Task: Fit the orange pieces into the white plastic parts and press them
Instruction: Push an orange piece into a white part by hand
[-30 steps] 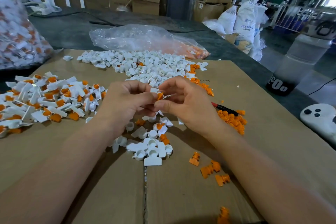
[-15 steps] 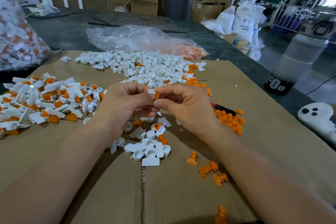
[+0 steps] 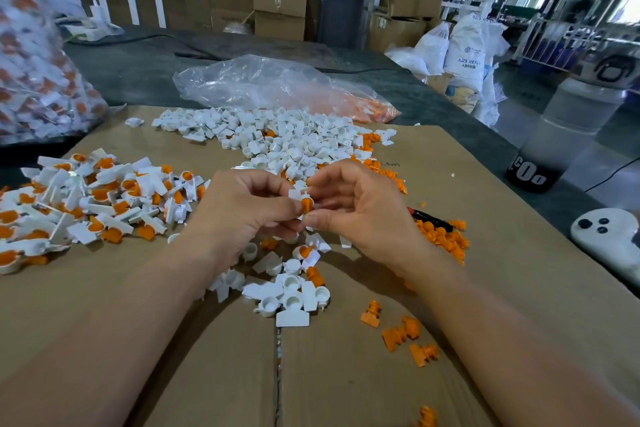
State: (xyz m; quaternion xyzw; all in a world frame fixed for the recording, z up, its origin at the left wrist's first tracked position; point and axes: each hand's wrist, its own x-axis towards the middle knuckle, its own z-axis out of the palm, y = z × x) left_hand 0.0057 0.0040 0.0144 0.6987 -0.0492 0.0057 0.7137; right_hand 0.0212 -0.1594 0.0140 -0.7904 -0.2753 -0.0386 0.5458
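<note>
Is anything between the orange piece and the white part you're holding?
Nothing visible. The left hand pinches the white part, the right hand pinches the orange piece, and the piece sits at the part's opening, the two touching. The loose parts lie below on the cardboard.

White part [image 3: 297, 193] mostly hidden by the fingers of left hand [image 3: 242, 215] and right hand [image 3: 360, 215], which both pinch it. Only a tab and the orange piece [image 3: 306, 204] show; how deep it sits, cannot tell. Pen [image 3: 431, 218] left end hidden behind right hand. Bag of parts [image 3: 38, 80] far left blurred, cut by left edge. Fitted pile [image 3: 86, 204] cut by left edge. Bottle [image 3: 571, 121] right blurred. Controller [image 3: 602, 236] cut by right edge. Loose orange bit [image 3: 427, 418] cut by near edge.
</note>
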